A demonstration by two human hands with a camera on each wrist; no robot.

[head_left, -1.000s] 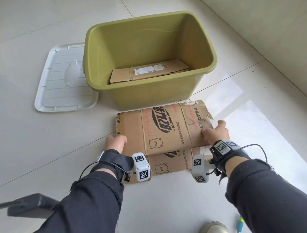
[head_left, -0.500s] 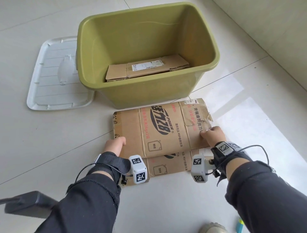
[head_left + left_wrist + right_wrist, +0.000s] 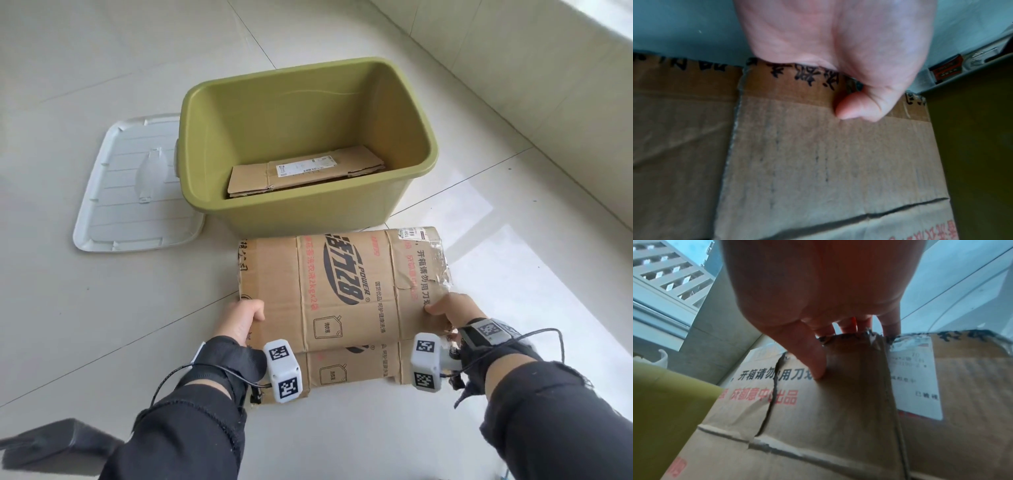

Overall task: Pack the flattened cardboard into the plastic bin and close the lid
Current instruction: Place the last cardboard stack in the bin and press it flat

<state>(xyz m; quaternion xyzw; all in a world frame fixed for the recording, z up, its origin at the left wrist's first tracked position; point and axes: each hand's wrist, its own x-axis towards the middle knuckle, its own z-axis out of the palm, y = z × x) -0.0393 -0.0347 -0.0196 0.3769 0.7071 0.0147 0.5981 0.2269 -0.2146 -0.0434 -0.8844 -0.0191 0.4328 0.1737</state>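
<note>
Home: tiled floor (image 3: 102,308), balcony railing (image 3: 670,272).

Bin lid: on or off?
Off. The white lid lies flat on the floor left of the open green bin, whose inside shows flattened cardboard at the bottom.

floor (image 3: 102,308): pale glossy tiles
on it: green bin (image 3: 308,216) at 12 o'clock, white lid (image 3: 137,192) flat at 10, printed cardboard (image 3: 342,291) just in front of bin
</note>
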